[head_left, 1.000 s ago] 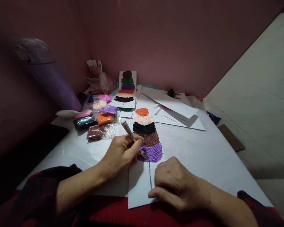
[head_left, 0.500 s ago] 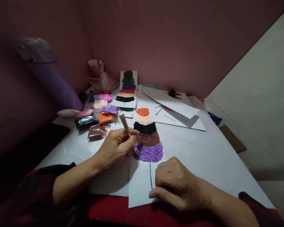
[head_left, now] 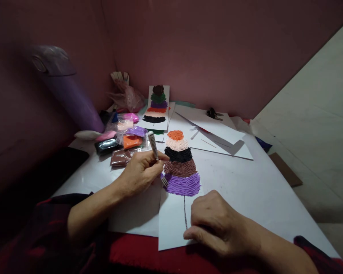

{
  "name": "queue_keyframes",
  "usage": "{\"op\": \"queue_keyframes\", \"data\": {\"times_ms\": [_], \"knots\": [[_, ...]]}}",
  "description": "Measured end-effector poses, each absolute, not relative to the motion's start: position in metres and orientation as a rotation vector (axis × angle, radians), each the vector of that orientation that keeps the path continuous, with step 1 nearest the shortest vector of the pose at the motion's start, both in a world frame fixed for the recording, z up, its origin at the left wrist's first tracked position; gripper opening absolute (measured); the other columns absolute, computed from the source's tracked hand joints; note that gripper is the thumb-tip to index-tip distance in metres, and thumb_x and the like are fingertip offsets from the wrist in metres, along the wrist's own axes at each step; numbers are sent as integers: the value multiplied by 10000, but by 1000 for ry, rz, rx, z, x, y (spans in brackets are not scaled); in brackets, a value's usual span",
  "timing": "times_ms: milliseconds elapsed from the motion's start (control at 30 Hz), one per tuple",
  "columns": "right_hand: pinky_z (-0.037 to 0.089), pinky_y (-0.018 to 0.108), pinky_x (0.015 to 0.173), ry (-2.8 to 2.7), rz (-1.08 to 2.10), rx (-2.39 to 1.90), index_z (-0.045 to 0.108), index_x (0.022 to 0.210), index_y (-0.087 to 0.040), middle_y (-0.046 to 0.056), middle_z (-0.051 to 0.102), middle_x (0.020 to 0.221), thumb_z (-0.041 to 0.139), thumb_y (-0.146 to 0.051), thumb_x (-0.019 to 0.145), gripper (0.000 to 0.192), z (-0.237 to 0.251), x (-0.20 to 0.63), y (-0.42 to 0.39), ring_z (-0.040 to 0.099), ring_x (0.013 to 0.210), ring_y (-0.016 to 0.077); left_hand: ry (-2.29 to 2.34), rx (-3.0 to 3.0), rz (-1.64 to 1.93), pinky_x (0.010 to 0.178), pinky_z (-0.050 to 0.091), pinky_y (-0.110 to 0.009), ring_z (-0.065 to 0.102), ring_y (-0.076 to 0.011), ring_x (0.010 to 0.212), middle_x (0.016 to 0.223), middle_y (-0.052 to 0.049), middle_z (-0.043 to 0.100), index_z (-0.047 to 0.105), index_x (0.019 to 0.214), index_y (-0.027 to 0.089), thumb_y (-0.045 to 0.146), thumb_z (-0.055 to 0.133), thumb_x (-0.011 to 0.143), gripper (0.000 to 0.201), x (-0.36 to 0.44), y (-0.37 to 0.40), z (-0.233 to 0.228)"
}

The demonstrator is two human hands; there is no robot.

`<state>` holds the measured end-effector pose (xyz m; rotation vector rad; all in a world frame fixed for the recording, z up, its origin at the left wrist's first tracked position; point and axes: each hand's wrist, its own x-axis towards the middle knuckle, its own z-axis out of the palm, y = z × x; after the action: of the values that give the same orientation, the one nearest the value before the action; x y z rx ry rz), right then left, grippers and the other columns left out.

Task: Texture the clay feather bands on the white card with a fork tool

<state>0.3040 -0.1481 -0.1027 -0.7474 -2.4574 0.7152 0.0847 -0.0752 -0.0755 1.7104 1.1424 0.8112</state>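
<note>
— What's the left hand [head_left: 141, 173] got?

— Fingers wrapped tight round a slim fork [head_left: 156, 154]: patterned handle, prongs at the purple band's left edge, mid-frame. Its long axis runs steeply, handle end toward the frame's top, prongs down and right.

— And the clay [head_left: 180, 163]?

— Ridged, combed bands stacked on a white card [head_left: 171, 224]: orange, peach, black, brown, purple.

— Right hand [head_left: 214, 224]?

— Loosely curled, holding nothing, pressing the card's lower edge flat.

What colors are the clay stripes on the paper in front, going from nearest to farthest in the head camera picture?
Purple stripe → brown stripe → black stripe → peach stripe → orange top.
</note>
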Motion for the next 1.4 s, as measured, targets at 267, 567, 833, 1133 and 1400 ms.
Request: {"op": "queue_keyframes", "data": {"times_ms": [267, 567, 833, 1133, 1400], "knots": [[253, 255, 510, -2413, 710, -699, 507, 599, -171, -42, 432, 518, 538, -288, 916, 340, -100, 302, -147, 387, 490, 91, 1136, 1758, 845, 404, 355, -200, 463, -76, 411, 505, 47, 497, 652, 947, 67, 221, 498, 796, 265, 83, -73, -77], [278, 265, 526, -2479, 693, -743, 496, 597, -178, -42, 435, 523, 476, -331, 951, 386, -101, 304, -148, 396, 491, 92, 1084, 1836, 901, 426, 377, -198, 459, -75, 462, 543, 36, 522, 654, 928, 104, 217, 504, 817, 218, 80, -70, -78], [271, 269, 527, -2470, 705, -773, 475, 588, -180, -48, 415, 536, 509, -331, 934, 379, -102, 304, -148, 365, 500, 89, 1047, 1852, 938, 417, 375, -209, 442, -74, 430, 514, 49, 470, 664, 908, 94, 202, 516, 799, 213, 79, -70, -76], [245, 263, 526, -2453, 732, -759, 469, 599, -178, -48, 402, 537, 528, -325, 924, 361, -104, 305, -149, 362, 508, 87, 1031, 1685, 1365, 411, 419, -199, 521, -71, 438, 599, 19, 586, 660, 950, 121, 185, 533, 849, 175, 81, -80, -67], [252, 267, 521, -2461, 702, -740, 485, 593, -178, -41, 423, 524, 500, -332, 934, 375, -105, 304, -148, 370, 502, 96, 875, 1857, 1074, 464, 466, -217, 552, -93, 473, 553, 18, 579, 648, 968, 110, 237, 525, 890, 193, 98, -86, -84]]}}
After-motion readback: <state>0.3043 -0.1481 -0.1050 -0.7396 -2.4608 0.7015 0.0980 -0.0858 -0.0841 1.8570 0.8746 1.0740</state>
